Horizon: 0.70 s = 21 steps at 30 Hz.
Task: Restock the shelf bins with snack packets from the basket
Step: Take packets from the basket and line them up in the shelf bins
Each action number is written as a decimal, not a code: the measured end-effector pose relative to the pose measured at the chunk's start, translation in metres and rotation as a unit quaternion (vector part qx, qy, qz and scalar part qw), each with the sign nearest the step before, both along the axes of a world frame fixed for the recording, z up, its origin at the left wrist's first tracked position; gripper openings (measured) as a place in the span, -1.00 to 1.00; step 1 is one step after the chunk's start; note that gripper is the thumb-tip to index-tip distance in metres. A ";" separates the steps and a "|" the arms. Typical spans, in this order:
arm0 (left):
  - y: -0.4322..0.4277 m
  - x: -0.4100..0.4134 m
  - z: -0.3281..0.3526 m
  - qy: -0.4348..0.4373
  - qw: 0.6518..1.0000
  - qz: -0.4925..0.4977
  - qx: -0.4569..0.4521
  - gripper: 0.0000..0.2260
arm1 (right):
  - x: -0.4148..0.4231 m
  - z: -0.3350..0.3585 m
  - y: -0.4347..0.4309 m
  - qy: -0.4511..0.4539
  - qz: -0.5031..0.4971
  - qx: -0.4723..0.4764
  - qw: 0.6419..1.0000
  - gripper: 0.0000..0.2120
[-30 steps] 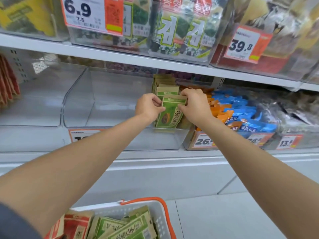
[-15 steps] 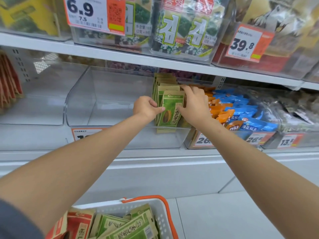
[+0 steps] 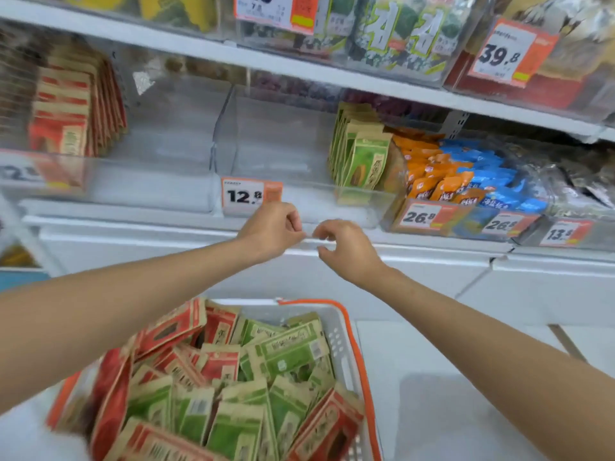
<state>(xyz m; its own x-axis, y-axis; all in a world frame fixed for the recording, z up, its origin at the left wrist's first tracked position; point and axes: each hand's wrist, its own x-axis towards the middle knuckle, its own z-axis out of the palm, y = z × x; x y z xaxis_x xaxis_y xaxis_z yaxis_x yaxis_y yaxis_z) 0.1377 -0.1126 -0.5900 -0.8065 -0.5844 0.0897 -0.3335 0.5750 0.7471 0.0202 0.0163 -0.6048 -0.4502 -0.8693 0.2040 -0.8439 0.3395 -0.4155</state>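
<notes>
Basket (image 3: 342, 341): near end cut off by bottom edge.
Top price tag (image 3: 276, 11): upper half cut off above.
Far-left price tag (image 3: 20, 173): blurred, unreadable.
My left forearm (image 3: 116, 294), right forearm (image 3: 499, 344): run out of frame.

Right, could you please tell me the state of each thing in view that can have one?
Clear plastic shelf bin tagged 12.8, mostly bare, stocked only at its right end.
Green snack packets in that bin, standing upright in a row.
White plastic basket with orange rim, piled with red and green packets.
Left hand, grip empty, fingers curled.
Right hand, grip empty, fingers loosely curled.
</notes>
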 end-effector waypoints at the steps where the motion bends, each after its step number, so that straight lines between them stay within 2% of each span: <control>1: -0.001 0.018 -0.011 -0.024 1.000 -0.005 0.005 -0.82 | 0.013 -0.012 0.002 -0.042 0.008 0.027 0.999 -0.79; 3: -0.002 0.051 -0.034 -0.086 0.996 -0.012 0.016 -0.88 | 0.037 -0.036 0.004 -0.103 0.021 0.097 0.990 -0.79; 7: -0.008 0.103 -0.074 -0.193 0.980 -0.035 0.027 -0.93 | 0.060 -0.092 0.008 -0.093 0.056 0.277 0.955 -0.65; 10: -0.015 0.126 -0.095 -0.235 0.970 -0.020 0.055 -0.96 | 0.060 -0.135 0.013 0.010 0.086 0.357 0.930 -0.51; 13: -0.016 0.128 -0.104 -0.258 0.964 -0.030 0.061 -0.97 | 0.062 -0.169 0.020 0.134 0.141 0.421 0.886 -0.31; 16: -0.012 0.120 -0.104 -0.245 0.967 -0.043 0.057 -0.93 | 0.066 -0.195 0.021 0.223 0.176 0.436 0.854 -0.15; 18: -0.010 0.115 -0.102 -0.237 0.968 -0.037 0.072 -0.91 | 0.069 -0.205 0.018 0.264 0.185 0.420 0.848 -0.14; 21: -0.008 0.111 -0.100 -0.223 0.971 -0.036 0.082 -0.89 | 0.066 -0.201 0.014 0.233 0.170 0.386 0.876 -0.20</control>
<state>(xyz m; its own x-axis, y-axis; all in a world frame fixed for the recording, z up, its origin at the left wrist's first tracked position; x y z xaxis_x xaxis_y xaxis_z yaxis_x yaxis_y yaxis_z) 0.2489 -0.1202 -0.6898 -0.7829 -0.5031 -0.3661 -0.6081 0.4943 0.6212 0.0857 0.0303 -0.8061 -0.1636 -0.8966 -0.4114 -0.9674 0.0641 0.2452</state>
